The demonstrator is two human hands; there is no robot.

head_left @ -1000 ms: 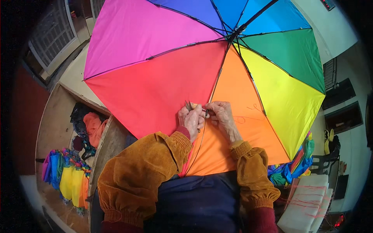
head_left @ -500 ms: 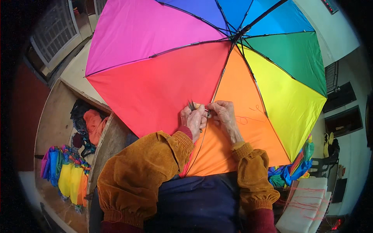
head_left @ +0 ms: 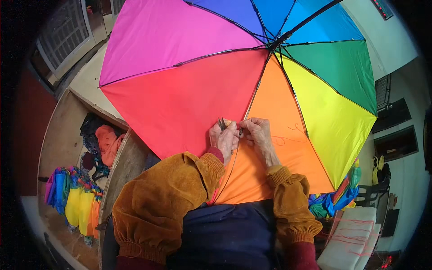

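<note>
Pinching the rib seam between red and orange panels of the open rainbow umbrella (head_left: 189, 90) on our lap: left hand (head_left: 225, 139) holds small scissors (head_left: 222, 123), right hand (head_left: 256, 135) grips the rib. Work looks partway done; loose thread (head_left: 288, 135) remains.

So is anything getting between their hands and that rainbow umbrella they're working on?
Nothing visible does. The left hand and the right hand both rest directly on the open umbrella, side by side at the metal rib between its red and orange panels.
</note>
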